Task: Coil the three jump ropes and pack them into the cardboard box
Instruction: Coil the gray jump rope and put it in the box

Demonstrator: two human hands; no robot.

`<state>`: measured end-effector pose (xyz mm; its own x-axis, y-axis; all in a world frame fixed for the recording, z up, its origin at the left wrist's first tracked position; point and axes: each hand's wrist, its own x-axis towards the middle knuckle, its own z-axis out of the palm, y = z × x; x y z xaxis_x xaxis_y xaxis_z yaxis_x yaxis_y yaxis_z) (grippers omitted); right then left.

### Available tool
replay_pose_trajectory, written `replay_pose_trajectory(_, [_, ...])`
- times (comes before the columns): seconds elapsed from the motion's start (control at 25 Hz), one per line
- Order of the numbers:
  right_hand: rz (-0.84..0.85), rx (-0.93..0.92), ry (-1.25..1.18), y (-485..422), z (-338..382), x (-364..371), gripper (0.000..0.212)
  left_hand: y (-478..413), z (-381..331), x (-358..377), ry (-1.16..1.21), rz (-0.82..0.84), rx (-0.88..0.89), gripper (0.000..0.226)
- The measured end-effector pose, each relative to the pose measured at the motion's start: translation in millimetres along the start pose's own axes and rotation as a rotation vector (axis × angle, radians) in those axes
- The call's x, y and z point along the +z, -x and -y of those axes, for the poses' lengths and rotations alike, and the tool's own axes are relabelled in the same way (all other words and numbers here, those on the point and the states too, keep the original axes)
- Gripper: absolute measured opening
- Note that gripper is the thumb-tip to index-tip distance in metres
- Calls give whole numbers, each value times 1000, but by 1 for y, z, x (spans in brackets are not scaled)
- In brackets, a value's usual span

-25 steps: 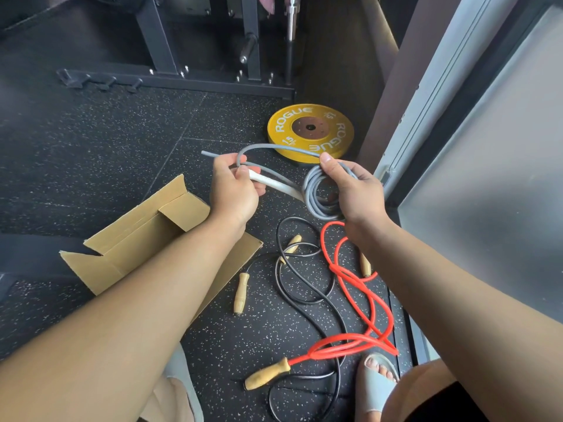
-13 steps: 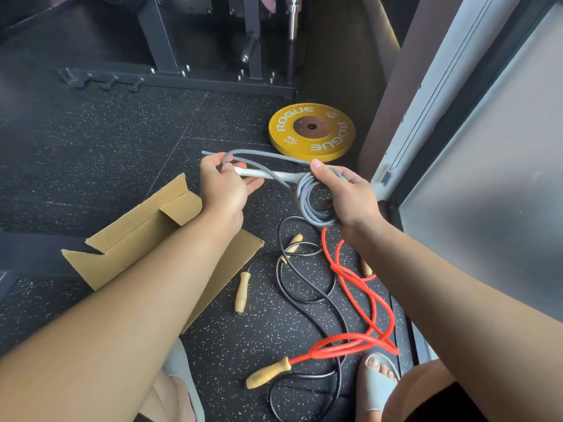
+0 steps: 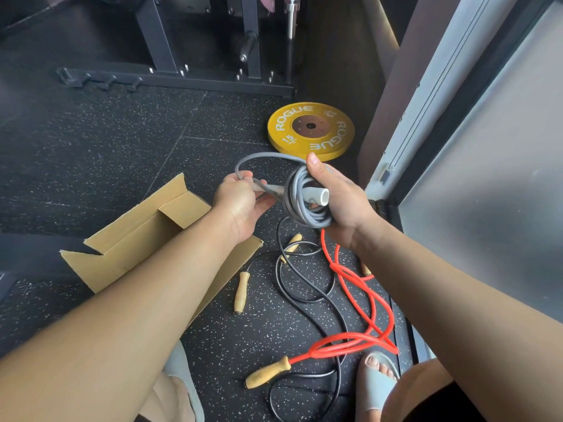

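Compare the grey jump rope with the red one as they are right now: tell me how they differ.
The grey jump rope is wound into a tight coil; the red jump rope sprawls in loose, tangled loops. The grey one is held off the floor by the right hand, its tail in the left hand; the red one lies untouched on the floor. Grey has a pale smooth handle, red a wooden one. Neither is in the cardboard box yet.

grey rope (image 3: 306, 205) coiled, held aloft; black rope (image 3: 307, 287), red rope (image 3: 362, 300) loose on floor; cardboard box (image 3: 143, 242) open
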<state>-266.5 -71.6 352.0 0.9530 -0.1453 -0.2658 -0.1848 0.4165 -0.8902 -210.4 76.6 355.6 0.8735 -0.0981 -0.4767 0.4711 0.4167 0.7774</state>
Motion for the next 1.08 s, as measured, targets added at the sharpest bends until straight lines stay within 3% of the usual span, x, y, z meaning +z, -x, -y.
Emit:
replay_pose_trajectory(0.12, [38,5,-10,2,-2,1,46,7,2,7,-27,64,-29,24])
replay_pose_trajectory(0.2, [-5,-45,-6,4,-3,2,33,11,3,11,-149,105,-17,14])
replay_pose_trajectory(0.36, [-123,-277,45,7,-4,6,10,22,0,16,-235,388,-99,44])
replay_pose_trajectory(0.48, [-187,-380,91,7,-3,5,11,31,1,16,-339,574,-57,25])
replay_pose_trajectory(0.56, [-218,-425,109,6,-6,5,16,38,4,16,-384,578,-36,15])
replay_pose_trajectory(0.8, [-255,-449,118,1,-11,2,17,35,8,14,-592,505,-36,75])
replay_pose_trajectory(1.08, [-252,-485,234,1,-17,4,22,41,11,16,-766,495,-47,68])
